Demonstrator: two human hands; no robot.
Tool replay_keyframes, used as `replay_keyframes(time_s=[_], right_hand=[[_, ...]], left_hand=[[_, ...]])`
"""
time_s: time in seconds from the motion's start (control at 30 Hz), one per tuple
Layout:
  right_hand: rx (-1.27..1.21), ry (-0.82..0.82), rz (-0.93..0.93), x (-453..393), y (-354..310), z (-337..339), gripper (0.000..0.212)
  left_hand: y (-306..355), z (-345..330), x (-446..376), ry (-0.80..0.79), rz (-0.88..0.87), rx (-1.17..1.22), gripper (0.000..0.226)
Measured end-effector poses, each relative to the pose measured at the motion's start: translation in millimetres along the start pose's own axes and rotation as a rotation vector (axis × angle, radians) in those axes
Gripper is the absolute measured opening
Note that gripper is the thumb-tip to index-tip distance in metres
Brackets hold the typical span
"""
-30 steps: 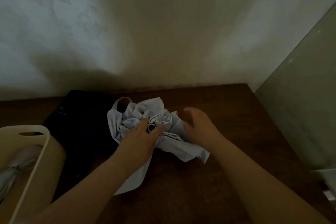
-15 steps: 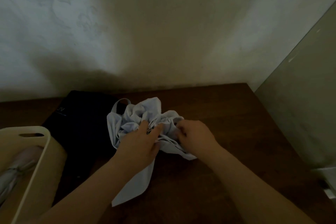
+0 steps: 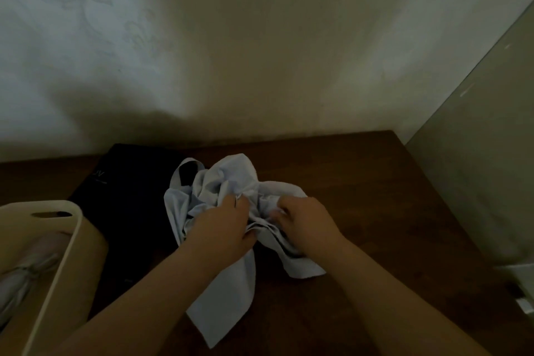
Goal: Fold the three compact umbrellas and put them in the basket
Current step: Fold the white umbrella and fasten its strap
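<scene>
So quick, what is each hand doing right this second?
Left hand: fingers curled into the pale blue umbrella fabric, gripping it.
Right hand: also gripping that umbrella's bunched fabric.

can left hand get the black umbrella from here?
Probably yes, once it lets go: the left hand now grips the white umbrella, and the black umbrella lies just beside it on the table, uncovered.
</scene>
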State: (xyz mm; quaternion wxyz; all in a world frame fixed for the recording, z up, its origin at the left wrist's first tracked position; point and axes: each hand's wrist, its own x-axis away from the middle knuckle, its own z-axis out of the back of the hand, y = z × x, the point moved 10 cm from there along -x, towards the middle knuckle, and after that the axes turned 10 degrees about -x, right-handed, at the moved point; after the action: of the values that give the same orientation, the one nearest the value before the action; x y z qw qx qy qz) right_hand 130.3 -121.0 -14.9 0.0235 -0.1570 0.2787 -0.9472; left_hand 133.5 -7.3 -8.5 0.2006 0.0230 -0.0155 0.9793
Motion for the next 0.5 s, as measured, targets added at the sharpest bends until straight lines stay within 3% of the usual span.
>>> replay_keyframes(time_s=[0.07,0.1,0.23,0.33,0.4,0.5], right_hand=[[0.116,-0.111,0.072,-0.8,-20.3,-10.1,0.018],[0.168,-0.146,0.096,0.8,-25.5,-14.9,0.024],[0.046,-0.054,0.211,0.0,-37.8,-1.8,0.032],[0.015,-0.209,0.061,-3.7,-25.2,-13.3,0.036],[-0.235,-0.113,0.024,-0.2,-16.4,-6.0,0.026],[-0.642,0.016,0.009,17.6,-4.2,3.7,0.016]], left_hand=[[3.0,-5.2,-2.6,-0.014,-0.010,-0.004,0.053],[4.9,-7.9,-3.9,-0.024,-0.025,-0.006,0.055],[12.5,-7.8,-4.4,-0.041,-0.101,0.032,0.064],[18.2,-0.2,-1.8,0.005,-0.144,0.124,0.062],[18.3,6.8,1.3,0.076,-0.150,0.241,0.059],[20.2,1.3,3.7,0.104,-0.208,0.229,0.061]])
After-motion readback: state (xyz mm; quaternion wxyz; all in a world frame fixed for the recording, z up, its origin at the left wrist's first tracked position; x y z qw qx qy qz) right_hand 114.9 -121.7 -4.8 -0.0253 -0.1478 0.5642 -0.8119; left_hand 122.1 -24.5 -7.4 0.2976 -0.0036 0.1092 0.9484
